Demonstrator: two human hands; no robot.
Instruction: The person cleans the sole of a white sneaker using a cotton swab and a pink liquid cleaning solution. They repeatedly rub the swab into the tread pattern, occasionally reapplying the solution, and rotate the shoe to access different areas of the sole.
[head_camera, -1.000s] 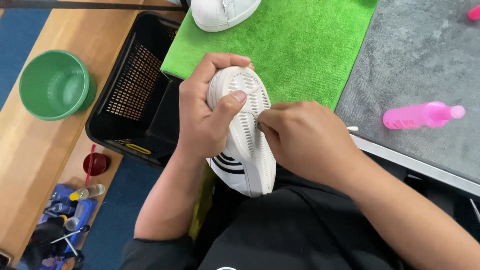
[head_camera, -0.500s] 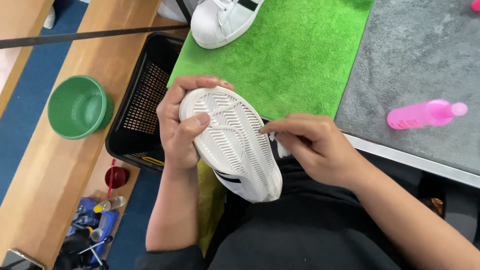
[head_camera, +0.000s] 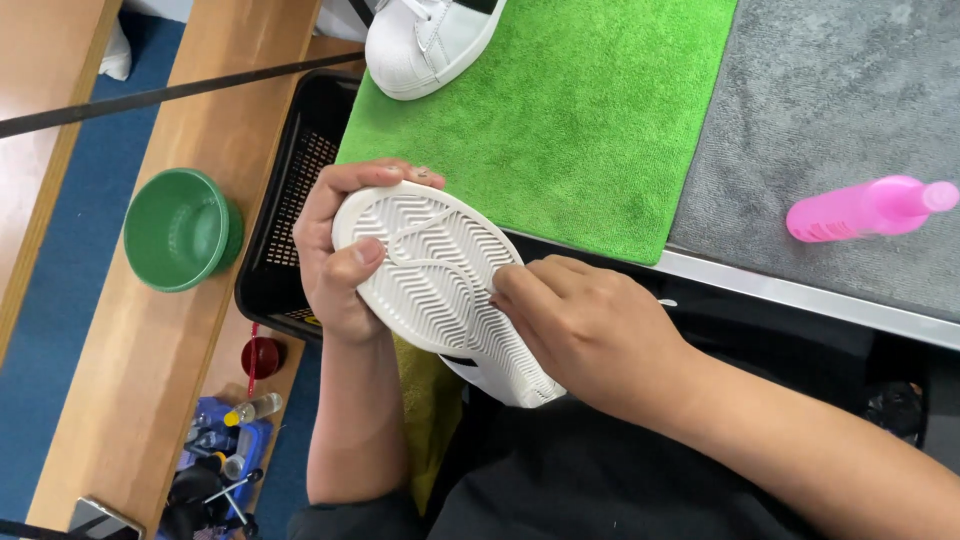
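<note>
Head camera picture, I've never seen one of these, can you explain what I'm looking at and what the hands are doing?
This is one view from a camera worn on a person's head, looking down at their own two bare hands. The left hand holds a white sneaker sole-up over the lap. The right hand presses its fingertips against the ridged sole; whatever it may hold is hidden. Ahead lies a green mat with a second white sneaker, and a grey mat with a pink spray bottle. To the left are a black crate and a green bowl on a wooden bench.
</note>
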